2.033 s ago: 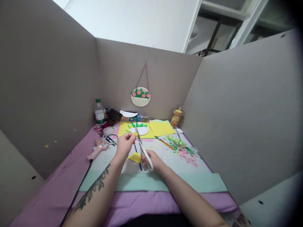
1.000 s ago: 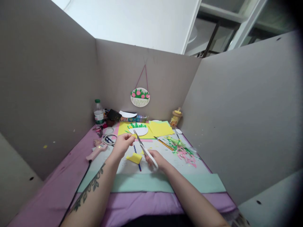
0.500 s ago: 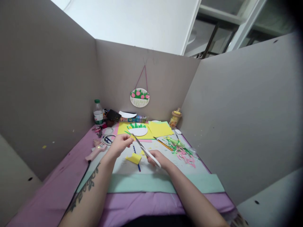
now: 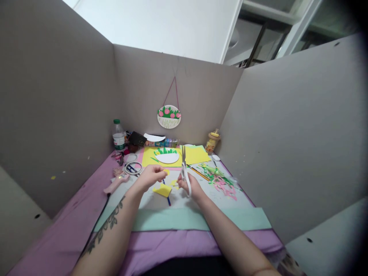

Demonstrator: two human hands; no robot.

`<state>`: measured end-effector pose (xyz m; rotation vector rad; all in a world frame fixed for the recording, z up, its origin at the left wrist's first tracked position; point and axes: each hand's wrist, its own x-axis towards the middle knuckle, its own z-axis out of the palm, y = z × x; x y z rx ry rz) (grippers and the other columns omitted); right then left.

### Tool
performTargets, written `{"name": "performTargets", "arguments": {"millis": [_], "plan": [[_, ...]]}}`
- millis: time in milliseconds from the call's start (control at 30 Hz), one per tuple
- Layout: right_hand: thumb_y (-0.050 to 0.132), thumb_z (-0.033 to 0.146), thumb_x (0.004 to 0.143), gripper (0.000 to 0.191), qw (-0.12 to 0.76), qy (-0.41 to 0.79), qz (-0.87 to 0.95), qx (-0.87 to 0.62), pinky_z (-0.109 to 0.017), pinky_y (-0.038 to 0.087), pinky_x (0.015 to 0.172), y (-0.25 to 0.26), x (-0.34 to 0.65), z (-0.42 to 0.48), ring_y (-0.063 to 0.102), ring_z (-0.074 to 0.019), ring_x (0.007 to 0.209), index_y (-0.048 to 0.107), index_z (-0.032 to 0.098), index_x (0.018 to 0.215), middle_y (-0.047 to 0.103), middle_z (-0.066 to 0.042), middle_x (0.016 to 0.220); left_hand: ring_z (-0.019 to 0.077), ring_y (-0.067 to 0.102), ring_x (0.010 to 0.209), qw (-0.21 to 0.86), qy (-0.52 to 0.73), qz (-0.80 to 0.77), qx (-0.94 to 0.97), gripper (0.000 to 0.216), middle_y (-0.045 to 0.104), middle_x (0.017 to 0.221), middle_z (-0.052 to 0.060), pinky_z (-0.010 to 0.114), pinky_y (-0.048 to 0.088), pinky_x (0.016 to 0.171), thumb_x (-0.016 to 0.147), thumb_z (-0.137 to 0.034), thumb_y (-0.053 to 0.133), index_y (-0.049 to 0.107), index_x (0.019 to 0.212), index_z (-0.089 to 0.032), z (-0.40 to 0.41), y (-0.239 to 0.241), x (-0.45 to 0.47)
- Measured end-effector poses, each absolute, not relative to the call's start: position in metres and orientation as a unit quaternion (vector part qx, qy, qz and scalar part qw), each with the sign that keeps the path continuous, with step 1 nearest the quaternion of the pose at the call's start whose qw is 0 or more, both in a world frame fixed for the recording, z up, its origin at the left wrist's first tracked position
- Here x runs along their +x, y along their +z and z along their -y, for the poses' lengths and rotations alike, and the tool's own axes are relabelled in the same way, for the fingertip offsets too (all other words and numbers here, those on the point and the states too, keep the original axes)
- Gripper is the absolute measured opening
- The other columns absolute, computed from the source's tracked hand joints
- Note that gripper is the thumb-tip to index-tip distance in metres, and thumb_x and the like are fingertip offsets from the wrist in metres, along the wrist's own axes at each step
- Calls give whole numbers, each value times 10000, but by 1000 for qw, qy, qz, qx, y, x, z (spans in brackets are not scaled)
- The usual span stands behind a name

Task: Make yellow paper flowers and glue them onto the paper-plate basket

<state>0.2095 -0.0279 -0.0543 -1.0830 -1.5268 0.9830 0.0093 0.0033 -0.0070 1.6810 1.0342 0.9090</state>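
My left hand (image 4: pixel 150 177) pinches a small yellow paper piece (image 4: pixel 166 172) between thumb and fingertips, held just above the table. My right hand (image 4: pixel 192 187) grips white-handled scissors (image 4: pixel 185 174) with the blades pointing up and away, a little to the right of the piece and apart from it. Under my hands lies a yellow paper scrap (image 4: pixel 162 190) across a blue pencil (image 4: pixel 168 200) on the grey mat (image 4: pixel 129 191).
Yellow sheets (image 4: pixel 195 155) and a white half-disc with green blades (image 4: pixel 166 156) lie farther back. Green and pink scraps (image 4: pixel 220 180) are at the right, a pink glue gun (image 4: pixel 116 183) and a tape ring (image 4: pixel 133 168) at the left. Cardboard walls enclose three sides.
The scissors have swung away from the yellow piece, from pointing left at my left hand to pointing upward. My left hand has stayed almost in place with the piece.
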Motion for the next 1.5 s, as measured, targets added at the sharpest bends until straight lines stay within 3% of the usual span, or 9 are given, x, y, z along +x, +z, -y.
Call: {"name": "performTargets", "arguments": {"millis": [167, 300, 567, 733, 900, 1067, 1233, 1400, 1500], "plan": [[647, 262, 607, 216, 529, 376, 602, -465, -258, 426, 596, -48, 198, 31, 506, -131, 615, 494, 195, 743, 556, 21, 692, 83, 364, 467, 405, 271, -421, 765, 201, 433, 492, -44, 212, 234, 449, 665, -323, 544, 543, 561, -151, 8, -15, 32], [632, 252, 588, 188, 527, 351, 609, -478, -240, 398, 558, -51, 196, 30, 469, -118, 584, 482, 189, 680, 510, 35, 641, 96, 405, 509, 365, 264, -423, 786, 209, 487, 521, -26, 213, 269, 472, 667, -323, 540, 597, 582, -141, 6, -20, 37], [599, 280, 622, 211, 601, 371, 512, -490, -232, 395, 521, -56, 193, 26, 447, -101, 534, 454, 197, 752, 491, 44, 639, 120, 524, 578, 452, 444, -436, 639, 278, 571, 646, 4, 232, 426, 562, 700, -419, 574, 592, 718, -142, -4, -20, 35], [610, 269, 628, 240, 642, 367, 484, -467, -220, 372, 505, -58, 195, 25, 429, -92, 525, 452, 196, 794, 480, 54, 635, 113, 508, 584, 491, 374, -411, 671, 299, 590, 661, 8, 225, 403, 554, 676, -425, 617, 633, 729, -131, 3, -21, 43], [624, 258, 630, 229, 635, 382, 491, -458, -221, 380, 514, -59, 194, 27, 444, -96, 540, 463, 191, 778, 492, 50, 642, 84, 406, 489, 454, 373, -423, 690, 275, 482, 516, -32, 208, 291, 474, 688, -390, 595, 565, 590, -134, 8, -25, 50], [617, 272, 636, 207, 612, 369, 521, -468, -244, 412, 560, -53, 198, 27, 487, -113, 572, 478, 189, 764, 537, 31, 674, 99, 429, 495, 409, 340, -443, 722, 253, 507, 514, -25, 213, 299, 480, 675, -378, 577, 595, 593, -139, 6, -28, 48], [618, 264, 598, 177, 554, 343, 568, -503, -248, 415, 571, -46, 203, 31, 492, -122, 581, 488, 187, 691, 521, 31, 633, 138, 510, 577, 339, 309, -444, 770, 256, 610, 602, 12, 234, 354, 541, 691, -373, 546, 656, 643, -147, 4, -27, 47], [619, 270, 583, 194, 572, 345, 519, -534, -240, 395, 544, -48, 211, 26, 486, -119, 566, 490, 185, 701, 521, 30, 626, 167, 545, 628, 267, 334, -475, 769, 216, 634, 655, 26, 251, 376, 584, 697, -351, 519, 639, 695, -172, -16, -24, 16], [628, 274, 583, 207, 584, 352, 494, -539, -237, 386, 541, -55, 218, 21, 480, -115, 563, 493, 182, 711, 523, 31, 628, 198, 566, 703, 220, 213, -504, 807, 219, 660, 768, 47, 261, 376, 604, 638, -361, 576, 656, 754, -194, -33, -32, -7]]}}
